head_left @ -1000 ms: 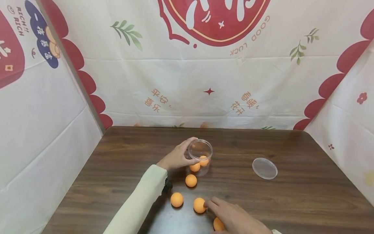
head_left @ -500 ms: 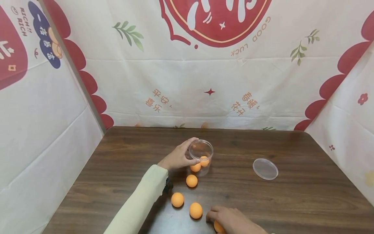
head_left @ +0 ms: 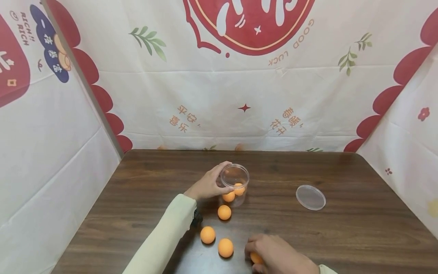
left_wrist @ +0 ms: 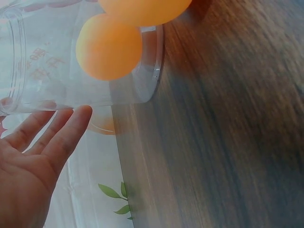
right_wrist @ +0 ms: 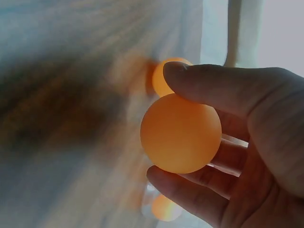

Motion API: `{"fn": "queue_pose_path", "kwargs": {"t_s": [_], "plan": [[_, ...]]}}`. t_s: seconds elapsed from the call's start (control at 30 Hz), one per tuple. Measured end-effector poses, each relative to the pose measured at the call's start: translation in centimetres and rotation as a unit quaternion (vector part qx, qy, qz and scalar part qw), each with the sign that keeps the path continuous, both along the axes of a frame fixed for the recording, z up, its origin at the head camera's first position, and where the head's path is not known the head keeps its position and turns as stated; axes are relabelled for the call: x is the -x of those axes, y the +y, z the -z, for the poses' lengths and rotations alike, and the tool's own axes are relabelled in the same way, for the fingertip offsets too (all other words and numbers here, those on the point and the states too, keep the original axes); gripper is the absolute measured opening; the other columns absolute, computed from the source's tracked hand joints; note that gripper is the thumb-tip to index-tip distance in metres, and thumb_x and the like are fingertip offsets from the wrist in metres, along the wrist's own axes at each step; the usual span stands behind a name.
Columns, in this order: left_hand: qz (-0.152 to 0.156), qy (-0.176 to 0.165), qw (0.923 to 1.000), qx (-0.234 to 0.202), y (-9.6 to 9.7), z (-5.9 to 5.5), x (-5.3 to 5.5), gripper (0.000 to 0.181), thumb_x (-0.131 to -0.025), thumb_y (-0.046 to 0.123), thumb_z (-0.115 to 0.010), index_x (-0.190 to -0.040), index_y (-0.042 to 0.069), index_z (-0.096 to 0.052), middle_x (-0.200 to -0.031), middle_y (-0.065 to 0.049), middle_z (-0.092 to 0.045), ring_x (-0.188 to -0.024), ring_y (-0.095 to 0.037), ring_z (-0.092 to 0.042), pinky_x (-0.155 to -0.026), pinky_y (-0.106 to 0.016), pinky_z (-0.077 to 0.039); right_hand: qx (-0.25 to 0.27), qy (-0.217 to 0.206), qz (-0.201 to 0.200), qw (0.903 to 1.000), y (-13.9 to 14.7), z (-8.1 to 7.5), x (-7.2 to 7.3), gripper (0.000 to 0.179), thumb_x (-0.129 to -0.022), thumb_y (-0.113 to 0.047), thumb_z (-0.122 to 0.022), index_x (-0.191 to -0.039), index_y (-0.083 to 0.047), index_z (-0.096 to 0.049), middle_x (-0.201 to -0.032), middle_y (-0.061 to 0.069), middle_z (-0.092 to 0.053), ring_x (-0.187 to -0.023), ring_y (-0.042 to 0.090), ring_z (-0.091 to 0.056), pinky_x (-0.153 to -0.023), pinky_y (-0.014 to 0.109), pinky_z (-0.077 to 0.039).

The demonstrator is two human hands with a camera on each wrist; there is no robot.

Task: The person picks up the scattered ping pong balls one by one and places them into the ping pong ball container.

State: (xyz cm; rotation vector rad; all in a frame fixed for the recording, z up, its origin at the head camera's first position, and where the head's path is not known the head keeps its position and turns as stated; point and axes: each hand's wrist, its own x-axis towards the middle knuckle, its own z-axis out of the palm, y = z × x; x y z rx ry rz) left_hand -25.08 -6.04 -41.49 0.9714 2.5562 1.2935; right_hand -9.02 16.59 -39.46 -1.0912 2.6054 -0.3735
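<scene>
My left hand grips the side of a clear plastic jar, thumb near its rim and fingers behind it. The jar stands upright and uncovered, with two orange ping-pong balls inside. In the left wrist view, straight fingertips lie along the jar wall, beside one ball. At the front of the table my right hand pinches another ping-pong ball. The right wrist view shows this ball between thumb and fingers, partly covering another ball behind it.
Three loose ping-pong balls lie between the hands: one just before the jar, one near the left sleeve and a nearer ball. A clear round lid lies flat at the right. Printed cloth walls the brown table.
My right hand has left one ball, which rolled slightly left and nearer, and closed its fingers on the ball beside it. My left hand and the jar stay put.
</scene>
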Motion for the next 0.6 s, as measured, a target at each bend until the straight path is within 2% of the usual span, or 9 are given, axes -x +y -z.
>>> {"fn": "queue_pose_path", "kwargs": {"t_s": [0.07, 0.13, 0.27, 0.43, 0.6], "plan": [[0.001, 0.001, 1.0000, 0.000, 0.0, 0.0, -0.1, 0.078, -0.083, 0.029, -0.073, -0.147, 0.022, -0.029, -0.130, -0.010, -0.049, -0.111, -0.025, -0.055, -0.079, -0.023, -0.052, 0.005, 0.007, -0.001, 1.0000, 0.0, -0.5, 0.2, 0.016, -0.076, -0.022, -0.078, -0.086, -0.026, -0.066, -0.082, -0.021, -0.050, -0.067, -0.004, -0.043, -0.059, 0.021, -0.041], [0.000, -0.001, 1.0000, 0.000, 0.0, 0.0, -0.1, 0.078, -0.083, 0.029, -0.073, -0.147, 0.022, -0.029, -0.130, -0.009, -0.049, -0.113, -0.026, -0.055, -0.079, -0.024, -0.052, 0.013, 0.032, -0.011, 0.9994, -0.1, -0.9, 0.4, 0.015, -0.076, -0.022, -0.078, -0.083, -0.025, -0.065, -0.080, -0.020, -0.048, -0.065, -0.003, -0.042, -0.058, 0.019, -0.040], [-0.001, -0.006, 1.0000, -0.005, 0.0, -0.1, -0.1, 0.079, -0.084, 0.030, -0.072, -0.148, 0.019, -0.028, -0.131, -0.011, -0.048, -0.110, -0.026, -0.056, -0.079, -0.026, -0.053, 0.019, 0.064, -0.025, 0.9974, -0.3, -1.5, 1.0, 0.015, -0.075, -0.021, -0.079, -0.083, -0.022, -0.066, -0.081, -0.016, -0.051, -0.064, -0.003, -0.041, -0.055, 0.018, -0.038], [-0.005, -0.010, 0.9999, 0.000, 0.0, -0.1, -0.1, 0.081, -0.084, 0.030, -0.072, -0.149, 0.018, -0.027, -0.132, -0.017, -0.048, -0.101, -0.021, -0.059, -0.079, -0.025, -0.052, 0.021, 0.078, -0.026, 0.9964, -0.3, -2.2, 1.5, 0.018, -0.074, -0.021, -0.080, -0.088, -0.020, -0.069, -0.088, -0.014, -0.058, -0.068, -0.004, -0.045, -0.056, 0.020, -0.042], [-0.005, -0.007, 1.0000, -0.002, 0.0, -0.1, -0.2, 0.079, -0.083, 0.030, -0.073, -0.148, 0.019, -0.028, -0.133, -0.012, -0.048, -0.108, -0.026, -0.057, -0.080, -0.026, -0.052, 0.027, 0.084, -0.020, 0.9959, -0.2, -3.1, 2.0, 0.019, -0.074, -0.020, -0.080, -0.090, -0.019, -0.069, -0.089, -0.013, -0.058, -0.070, -0.003, -0.048, -0.056, 0.021, -0.043]]}}
